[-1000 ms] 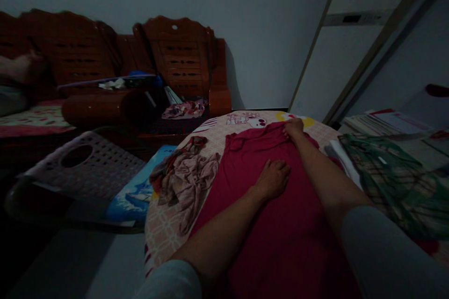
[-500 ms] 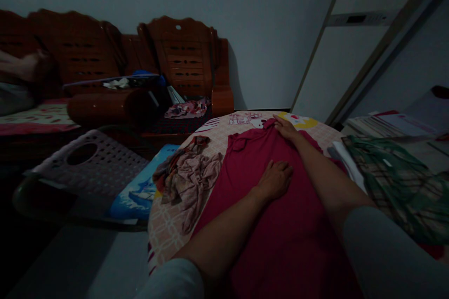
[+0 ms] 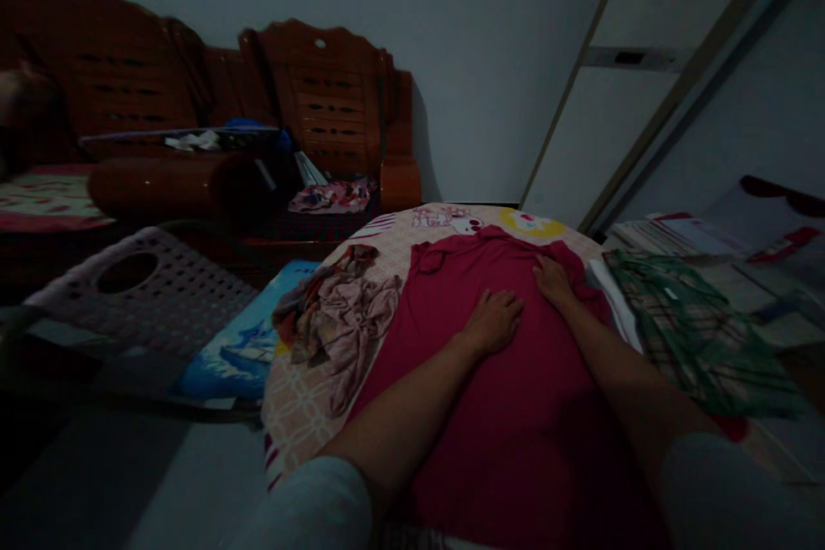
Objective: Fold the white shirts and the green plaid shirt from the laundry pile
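A dark pink garment point(image 3: 509, 447) lies spread over a round table with a patterned cloth point(image 3: 302, 412). My left hand point(image 3: 493, 320) rests flat on the middle of the garment, fingers spread. Farther right and a little higher, my right hand point(image 3: 553, 282) touches the garment near its upper right part; its fingers look loosely extended and I see nothing held in them. Left of the garment is a crumpled patterned cloth point(image 3: 354, 309). At the right side lie a folded white cloth point(image 3: 615, 301) and a green plaid garment point(image 3: 702, 335).
A woven chair point(image 3: 186, 292) with a blue printed cushion point(image 3: 251, 344) stands left of the table. Wooden seats point(image 3: 328, 103) line the wall behind, partly covered with cloths. Papers point(image 3: 676, 234) lie at the right. Part of a person shows at the far left.
My right hand has moved from the garment's top edge down and to the right. The garment's top now lies flatter. My left hand stays on the garment. The view has shifted slightly.
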`<state>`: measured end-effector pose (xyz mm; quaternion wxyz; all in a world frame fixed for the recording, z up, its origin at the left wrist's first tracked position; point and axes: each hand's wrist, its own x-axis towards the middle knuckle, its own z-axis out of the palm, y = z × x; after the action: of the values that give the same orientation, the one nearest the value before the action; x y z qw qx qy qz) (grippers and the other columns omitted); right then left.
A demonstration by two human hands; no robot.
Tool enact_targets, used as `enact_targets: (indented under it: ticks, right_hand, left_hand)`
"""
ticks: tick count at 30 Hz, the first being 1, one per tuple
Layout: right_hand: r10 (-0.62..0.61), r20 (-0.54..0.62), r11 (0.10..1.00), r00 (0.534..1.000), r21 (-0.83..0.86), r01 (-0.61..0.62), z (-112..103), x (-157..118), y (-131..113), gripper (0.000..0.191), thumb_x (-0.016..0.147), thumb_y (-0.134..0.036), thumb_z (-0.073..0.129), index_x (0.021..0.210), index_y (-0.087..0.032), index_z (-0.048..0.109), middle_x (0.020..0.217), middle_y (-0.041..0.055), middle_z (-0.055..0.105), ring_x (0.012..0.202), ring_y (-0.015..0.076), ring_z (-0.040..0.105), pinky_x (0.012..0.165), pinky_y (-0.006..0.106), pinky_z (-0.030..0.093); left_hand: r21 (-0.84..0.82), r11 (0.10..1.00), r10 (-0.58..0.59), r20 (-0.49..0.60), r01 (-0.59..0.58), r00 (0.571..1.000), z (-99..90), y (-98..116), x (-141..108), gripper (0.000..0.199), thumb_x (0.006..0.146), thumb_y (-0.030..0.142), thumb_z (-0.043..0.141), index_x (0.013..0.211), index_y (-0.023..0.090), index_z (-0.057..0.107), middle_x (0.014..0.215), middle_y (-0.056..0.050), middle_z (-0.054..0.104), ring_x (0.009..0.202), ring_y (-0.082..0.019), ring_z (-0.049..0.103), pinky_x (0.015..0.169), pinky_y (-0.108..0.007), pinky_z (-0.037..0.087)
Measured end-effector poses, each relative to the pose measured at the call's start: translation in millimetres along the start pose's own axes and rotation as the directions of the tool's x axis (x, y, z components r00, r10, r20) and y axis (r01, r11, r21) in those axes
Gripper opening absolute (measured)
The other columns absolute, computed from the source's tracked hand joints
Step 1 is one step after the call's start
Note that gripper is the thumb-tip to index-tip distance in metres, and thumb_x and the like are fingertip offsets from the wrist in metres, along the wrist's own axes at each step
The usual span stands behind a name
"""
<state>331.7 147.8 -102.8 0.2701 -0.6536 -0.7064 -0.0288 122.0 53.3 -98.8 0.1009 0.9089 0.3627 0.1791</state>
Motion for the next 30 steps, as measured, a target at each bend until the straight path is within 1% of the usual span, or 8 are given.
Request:
enact_targets:
  ticks: [5, 8, 12, 16, 19, 22, 26, 30]
  right_hand:
    - [-0.06, 0.098, 0.998, 0.993, -0.019, 0.062, -8, -12, -11, 0.048, 0.087, -0.019, 0.041, 0.13, -0.01, 0.061, 0.135, 0.0167, 0.062, 0.127, 0.0267, 0.055, 0.11, 0.045, 0.04]
    - [0.045, 0.193, 0.996, 0.98, -0.09, -0.028, -14, -24, -22, 0.046, 0.087, -0.018, 0.043, 0.128, -0.009, 0.062, 0.134, 0.0181, 0.062, 0.128, 0.0264, 0.054, 0.11, 0.042, 0.039]
    - [0.144, 0.17, 0.983, 0.975, -0.142, -0.121, -23, -40, -33, 0.043, 0.088, -0.016, 0.044, 0.124, -0.002, 0.063, 0.123, 0.0249, 0.066, 0.121, 0.0291, 0.06, 0.106, 0.04, 0.041]
    - [0.021, 0.223, 0.998, 0.975, -0.056, -0.009, -17, -67, -50, 0.045, 0.091, -0.02, 0.044, 0.132, -0.012, 0.061, 0.132, 0.0165, 0.064, 0.123, 0.0234, 0.059, 0.108, 0.036, 0.041]
    - [-0.106, 0.192, 0.994, 0.976, 0.061, 0.096, -10, -93, -54, 0.049, 0.091, -0.023, 0.042, 0.137, -0.016, 0.057, 0.136, 0.0151, 0.061, 0.128, 0.0254, 0.055, 0.109, 0.046, 0.041]
    - [-0.101, 0.148, 0.994, 0.984, 0.049, 0.094, -7, -109, -50, 0.05, 0.092, -0.031, 0.041, 0.137, -0.014, 0.057, 0.142, 0.0173, 0.056, 0.136, 0.0281, 0.047, 0.112, 0.051, 0.036]
    - [-0.074, 0.151, 0.997, 0.986, 0.011, 0.074, -7, -112, -50, 0.05, 0.094, -0.033, 0.04, 0.137, -0.014, 0.057, 0.144, 0.0165, 0.054, 0.137, 0.0276, 0.046, 0.114, 0.05, 0.035]
    - [-0.075, 0.161, 0.997, 0.984, 0.003, 0.076, -8, -110, -55, 0.049, 0.094, -0.032, 0.042, 0.136, -0.013, 0.057, 0.145, 0.0171, 0.053, 0.139, 0.0272, 0.044, 0.115, 0.048, 0.034]
  left_hand:
    - [-0.005, 1.0, 0.005, 0.002, -0.004, 1.0, 0.1, -1, 1, 0.042, 0.098, 0.03, 0.039, 0.137, 0.018, 0.051, 0.146, -0.013, 0.05, 0.137, -0.026, 0.044, 0.117, -0.055, 0.028]
    - [-0.029, 1.0, -0.007, 0.001, 0.007, 1.0, -1.7, -1, 1, 0.041, 0.098, 0.029, 0.04, 0.136, 0.018, 0.052, 0.146, -0.012, 0.05, 0.137, -0.025, 0.043, 0.118, -0.054, 0.027]
    - [-0.092, 0.996, -0.019, -0.013, 0.018, 1.0, -3.2, -3, 1, 0.044, 0.095, 0.027, 0.046, 0.137, 0.014, 0.05, 0.146, -0.014, 0.05, 0.138, -0.026, 0.044, 0.119, -0.053, 0.027]
    - [-0.206, 0.979, -0.031, -0.105, 0.009, 0.994, -2.1, -8, 4, 0.039, 0.09, 0.018, 0.05, 0.128, 0.011, 0.056, 0.137, -0.015, 0.059, 0.129, -0.023, 0.053, 0.114, -0.044, 0.038]
    - [-0.276, 0.96, -0.094, -0.196, 0.037, 0.976, -2.7, -13, 7, 0.035, 0.086, 0.011, 0.05, 0.119, 0.015, 0.062, 0.127, -0.012, 0.065, 0.121, -0.02, 0.058, 0.108, -0.039, 0.045]
    - [-0.319, 0.931, -0.27, -0.281, 0.176, 0.921, -10.4, -20, 7, 0.035, 0.083, 0.009, 0.052, 0.115, 0.017, 0.064, 0.124, -0.012, 0.066, 0.119, -0.021, 0.06, 0.106, -0.041, 0.047]
    - [-0.369, 0.855, -0.487, -0.333, 0.364, 0.807, -31.2, -31, 4, 0.036, 0.081, 0.007, 0.053, 0.114, 0.015, 0.065, 0.121, -0.014, 0.067, 0.116, -0.023, 0.061, 0.105, -0.04, 0.046]
    - [-0.396, 0.746, -0.654, -0.283, 0.536, 0.701, -48.6, -47, 3, 0.036, 0.081, 0.008, 0.053, 0.114, 0.015, 0.066, 0.12, -0.013, 0.068, 0.113, -0.022, 0.063, 0.101, -0.035, 0.047]
